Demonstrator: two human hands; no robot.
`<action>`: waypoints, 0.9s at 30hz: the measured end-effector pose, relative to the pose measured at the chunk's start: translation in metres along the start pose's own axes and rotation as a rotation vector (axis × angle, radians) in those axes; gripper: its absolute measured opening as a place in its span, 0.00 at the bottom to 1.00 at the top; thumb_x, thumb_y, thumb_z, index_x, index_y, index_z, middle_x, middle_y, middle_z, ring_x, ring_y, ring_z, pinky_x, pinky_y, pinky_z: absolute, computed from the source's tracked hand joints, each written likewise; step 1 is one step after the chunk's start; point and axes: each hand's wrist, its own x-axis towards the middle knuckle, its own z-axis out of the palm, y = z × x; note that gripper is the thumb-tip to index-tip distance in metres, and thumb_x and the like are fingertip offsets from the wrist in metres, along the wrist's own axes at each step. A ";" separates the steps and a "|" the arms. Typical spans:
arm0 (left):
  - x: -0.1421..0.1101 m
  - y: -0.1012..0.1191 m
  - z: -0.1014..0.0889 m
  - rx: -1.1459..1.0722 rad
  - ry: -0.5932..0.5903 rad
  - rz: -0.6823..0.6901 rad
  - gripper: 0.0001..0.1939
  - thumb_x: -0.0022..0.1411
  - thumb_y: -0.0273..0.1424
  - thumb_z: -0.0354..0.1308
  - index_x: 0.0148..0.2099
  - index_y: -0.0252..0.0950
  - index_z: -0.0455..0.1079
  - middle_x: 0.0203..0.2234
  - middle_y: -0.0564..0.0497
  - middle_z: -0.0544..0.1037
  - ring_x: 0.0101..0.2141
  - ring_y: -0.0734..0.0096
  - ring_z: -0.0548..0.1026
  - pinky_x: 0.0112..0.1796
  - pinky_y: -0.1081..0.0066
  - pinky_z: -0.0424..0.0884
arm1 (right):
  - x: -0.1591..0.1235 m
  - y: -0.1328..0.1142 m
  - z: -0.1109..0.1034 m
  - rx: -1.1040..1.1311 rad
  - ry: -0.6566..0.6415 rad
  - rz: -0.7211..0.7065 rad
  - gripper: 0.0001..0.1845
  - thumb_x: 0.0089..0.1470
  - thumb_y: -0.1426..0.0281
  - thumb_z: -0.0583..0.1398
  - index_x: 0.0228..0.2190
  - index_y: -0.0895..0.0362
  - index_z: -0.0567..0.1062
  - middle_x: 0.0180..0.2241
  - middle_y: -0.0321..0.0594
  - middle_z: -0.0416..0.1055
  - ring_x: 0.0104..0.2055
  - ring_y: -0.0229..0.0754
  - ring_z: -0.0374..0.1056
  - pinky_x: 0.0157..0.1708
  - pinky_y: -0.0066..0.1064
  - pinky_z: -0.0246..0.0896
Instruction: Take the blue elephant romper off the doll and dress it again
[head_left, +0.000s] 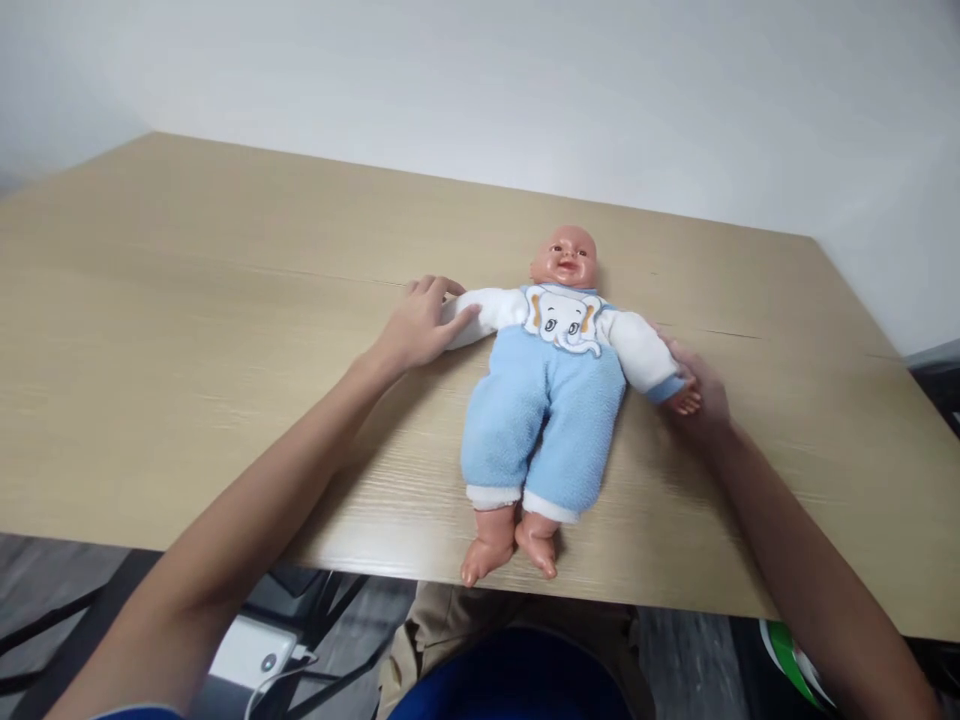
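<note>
A baby doll [547,400] lies on its back on the wooden table, its head toward the far edge and its bare feet by the near edge. It wears fuzzy light blue trousers and a white top with an elephant face. My left hand [427,325] is closed round the doll's sleeve on the left, thumb on top; the doll's hand there is hidden. My right hand [701,395] is cupped behind and under the doll's other arm, which is raised a little. Most of the fingers of my right hand are hidden behind the white sleeve.
The wooden table [187,400] ends at a pale wall [480,90]. Below its near edge at the left are a white device [253,650] with a cable and dark metal legs. A green and white object [791,660] sits below the edge at the right.
</note>
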 end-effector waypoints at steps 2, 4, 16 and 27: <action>0.000 -0.006 -0.001 -0.013 -0.046 -0.032 0.38 0.72 0.67 0.49 0.55 0.38 0.76 0.56 0.33 0.83 0.59 0.37 0.76 0.66 0.39 0.70 | -0.003 -0.006 0.006 0.104 0.024 0.063 0.28 0.64 0.43 0.62 0.55 0.45 0.84 0.62 0.43 0.83 0.65 0.58 0.80 0.62 0.51 0.80; -0.001 -0.004 -0.001 -0.031 -0.099 -0.058 0.41 0.70 0.69 0.48 0.54 0.36 0.77 0.55 0.32 0.84 0.58 0.36 0.77 0.66 0.40 0.70 | -0.007 -0.010 0.012 0.215 0.046 0.132 0.24 0.61 0.48 0.67 0.54 0.45 0.84 0.63 0.40 0.83 0.66 0.56 0.79 0.62 0.46 0.80; -0.002 0.046 0.015 -0.627 -0.349 -0.321 0.41 0.62 0.70 0.63 0.53 0.37 0.83 0.51 0.40 0.90 0.52 0.41 0.85 0.51 0.55 0.80 | -0.017 -0.026 0.049 0.306 0.060 0.254 0.39 0.51 0.58 0.74 0.62 0.45 0.74 0.34 0.32 0.81 0.22 0.39 0.68 0.18 0.32 0.63; -0.026 0.122 -0.010 -0.746 -0.075 -0.301 0.37 0.70 0.61 0.66 0.60 0.33 0.82 0.45 0.37 0.89 0.52 0.43 0.85 0.51 0.58 0.81 | -0.038 -0.068 0.064 0.448 0.265 0.117 0.38 0.43 0.60 0.76 0.56 0.52 0.77 0.42 0.35 0.82 0.29 0.37 0.70 0.20 0.25 0.63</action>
